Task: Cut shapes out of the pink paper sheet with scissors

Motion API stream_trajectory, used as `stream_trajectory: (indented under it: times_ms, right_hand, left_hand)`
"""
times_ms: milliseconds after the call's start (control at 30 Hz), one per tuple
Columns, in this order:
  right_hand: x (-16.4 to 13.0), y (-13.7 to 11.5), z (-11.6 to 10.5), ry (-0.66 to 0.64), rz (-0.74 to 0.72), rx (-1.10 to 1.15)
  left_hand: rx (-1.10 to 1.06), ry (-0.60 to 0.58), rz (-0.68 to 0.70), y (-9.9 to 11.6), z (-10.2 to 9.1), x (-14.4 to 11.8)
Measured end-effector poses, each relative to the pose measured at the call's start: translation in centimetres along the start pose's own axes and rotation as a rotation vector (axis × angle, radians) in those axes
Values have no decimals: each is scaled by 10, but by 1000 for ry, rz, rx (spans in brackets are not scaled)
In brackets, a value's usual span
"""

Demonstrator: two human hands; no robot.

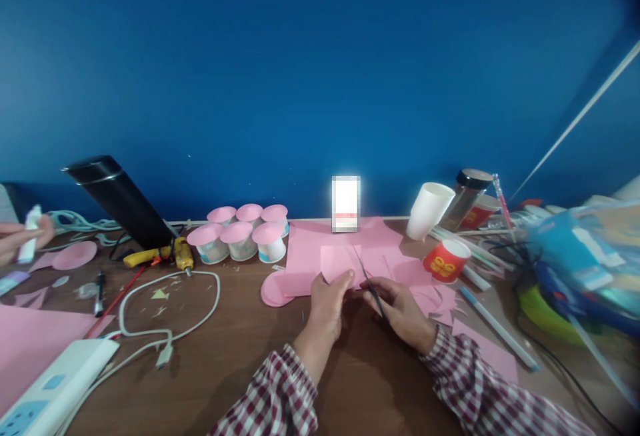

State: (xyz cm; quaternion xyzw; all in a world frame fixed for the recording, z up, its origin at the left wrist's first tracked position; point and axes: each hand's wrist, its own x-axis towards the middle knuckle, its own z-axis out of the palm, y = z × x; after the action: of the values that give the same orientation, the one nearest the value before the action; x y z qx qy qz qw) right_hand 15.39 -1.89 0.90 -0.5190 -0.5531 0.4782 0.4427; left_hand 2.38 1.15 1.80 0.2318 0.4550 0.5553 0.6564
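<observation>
the left hand (327, 296) pinches the lower edge of a small pink paper piece (340, 263) held just above the desk (240, 356), in front of the larger pink sheets (320, 239). the right hand (400, 306) is closed around thin dark scissors (367, 279), blades angled up at the paper. the piece looks light, thin and floppy, likely to buckle or tear; it is best held close beside the cut line, fingertips flat, grip gentle.
</observation>
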Motion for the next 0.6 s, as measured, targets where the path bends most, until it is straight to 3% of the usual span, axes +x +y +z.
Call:
stream_trajectory:
  times_ms: [600]
  right_hand:
    - [1, 1, -1, -20, -15, 48]
  left_hand:
    - [31, -8, 12, -2, -3, 3]
